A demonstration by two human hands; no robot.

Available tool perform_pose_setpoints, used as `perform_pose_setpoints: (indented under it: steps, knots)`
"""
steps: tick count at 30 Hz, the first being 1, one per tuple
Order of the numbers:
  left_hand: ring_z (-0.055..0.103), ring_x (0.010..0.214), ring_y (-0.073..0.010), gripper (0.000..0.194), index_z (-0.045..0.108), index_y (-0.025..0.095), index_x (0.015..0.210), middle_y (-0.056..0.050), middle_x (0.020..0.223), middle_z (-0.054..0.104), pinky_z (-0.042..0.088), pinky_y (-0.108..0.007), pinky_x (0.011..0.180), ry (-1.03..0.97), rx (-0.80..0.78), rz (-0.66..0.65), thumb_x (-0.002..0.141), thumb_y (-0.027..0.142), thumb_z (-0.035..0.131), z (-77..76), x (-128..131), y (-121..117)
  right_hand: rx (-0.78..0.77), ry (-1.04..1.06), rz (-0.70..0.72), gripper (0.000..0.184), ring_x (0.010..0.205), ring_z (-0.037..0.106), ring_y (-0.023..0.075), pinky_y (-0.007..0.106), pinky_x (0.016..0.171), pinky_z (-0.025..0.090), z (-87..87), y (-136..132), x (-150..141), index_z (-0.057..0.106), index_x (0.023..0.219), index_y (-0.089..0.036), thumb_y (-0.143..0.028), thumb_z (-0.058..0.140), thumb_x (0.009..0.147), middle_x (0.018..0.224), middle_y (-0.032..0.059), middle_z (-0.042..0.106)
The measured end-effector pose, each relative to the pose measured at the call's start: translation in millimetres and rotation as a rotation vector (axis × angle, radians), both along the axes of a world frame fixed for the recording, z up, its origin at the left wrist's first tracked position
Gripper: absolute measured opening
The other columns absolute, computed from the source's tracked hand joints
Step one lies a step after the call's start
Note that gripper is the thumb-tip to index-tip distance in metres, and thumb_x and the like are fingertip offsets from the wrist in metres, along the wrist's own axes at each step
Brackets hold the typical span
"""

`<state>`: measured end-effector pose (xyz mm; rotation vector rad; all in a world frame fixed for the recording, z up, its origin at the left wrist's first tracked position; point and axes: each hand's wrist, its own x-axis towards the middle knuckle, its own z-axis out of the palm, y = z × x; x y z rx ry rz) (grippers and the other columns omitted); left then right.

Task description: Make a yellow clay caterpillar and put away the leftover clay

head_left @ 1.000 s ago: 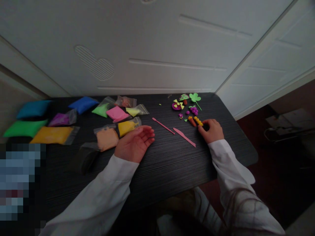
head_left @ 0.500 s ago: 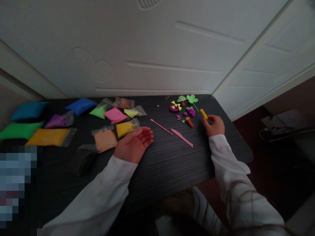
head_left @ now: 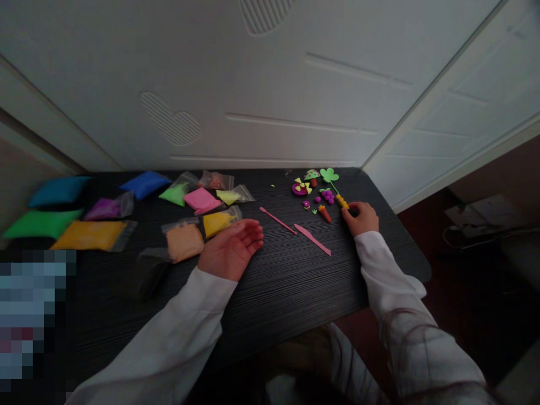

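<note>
My right hand [head_left: 363, 218] pinches one end of a bumpy yellow-orange clay piece [head_left: 341, 201] at the right of the dark table. Just beyond its tip are a purple clay grape bunch [head_left: 328, 196] and a green clay clover [head_left: 329, 175] with a thin stem. A brown clay cone [head_left: 324, 213] with an orange top lies left of that hand. My left hand [head_left: 232, 247] rests palm up with fingers loosely curled and apart, holding nothing. It is beside the bag of yellow clay [head_left: 219, 221]. Between my hands lie a pink plastic knife [head_left: 312, 239] and a thin pink modelling tool [head_left: 278, 220].
Bags of clay cover the left side, among them peach [head_left: 184, 242], orange [head_left: 88, 235], blue [head_left: 145, 184] and pink [head_left: 201, 199]. A clay mushroom [head_left: 313, 176] and a purple dish with yellow pieces [head_left: 300, 188] stand near the white wall [head_left: 295, 138] behind the table.
My right hand has moved slightly left with the yellow-orange clay piece, bringing it close to the grape bunch and clover stem. The left hand keeps its pose; the view has shifted a little.
</note>
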<state>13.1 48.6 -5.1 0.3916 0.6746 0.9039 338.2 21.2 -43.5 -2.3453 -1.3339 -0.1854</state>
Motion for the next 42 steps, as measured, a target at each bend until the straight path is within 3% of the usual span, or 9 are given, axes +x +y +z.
perform_pose_setpoints:
  steps: [22,32,37,40,42]
  knots:
    - [0.062,0.069,-0.0142,0.022,0.066,0.011,0.075,-0.006,0.070,0.066,0.051,-0.026,0.064,-0.002,0.005,-0.006,0.076,0.016,0.045,1.9,-1,-1,-0.039,-0.020,-0.059,0.031,0.085,0.056,0.0236,0.037,0.074,0.041,-1.0,-10,-2,0.063,0.089,-0.019,-0.041,0.054,0.068,0.091,0.0080,0.063]
    - [0.062,0.070,-0.0145,0.020,0.066,0.009,0.077,-0.007,0.071,0.066,0.051,-0.026,0.065,-0.011,0.015,-0.018,0.075,0.016,0.048,-0.1,-2,0,0.121,-0.091,-0.020,0.028,0.084,0.057,0.0227,0.036,0.075,0.040,7.1,-8,-11,0.062,0.085,-0.016,-0.039,0.053,0.072,0.087,0.0097,0.064]
    - [0.062,0.067,-0.0127,0.012,0.067,0.010,0.075,-0.005,0.069,0.067,0.051,-0.023,0.063,0.028,0.053,-0.010,0.069,0.016,0.058,-3.6,2,-2,0.256,-0.136,0.114,0.028,0.085,0.057,0.0220,0.036,0.079,0.038,41.6,-21,-67,0.060,0.082,-0.016,-0.042,0.055,0.072,0.085,0.0075,0.065]
    - [0.062,0.066,-0.0115,0.012,0.068,0.012,0.077,-0.004,0.070,0.068,0.051,-0.020,0.062,0.056,0.133,-0.035,0.066,0.015,0.065,-4.3,4,-6,0.354,-0.099,0.394,0.021,0.085,0.058,0.0188,0.035,0.082,0.038,66.3,-36,-124,0.059,0.083,-0.018,-0.037,0.056,0.074,0.083,0.0044,0.065]
    - [0.063,0.070,-0.0121,0.016,0.068,0.013,0.082,-0.003,0.076,0.069,0.051,-0.020,0.064,0.008,0.175,-0.071,0.066,0.017,0.066,-3.2,5,-9,0.324,-0.043,0.522,0.018,0.087,0.057,0.0180,0.035,0.083,0.038,77.8,-44,-157,0.059,0.084,-0.018,-0.033,0.056,0.075,0.086,0.0043,0.065]
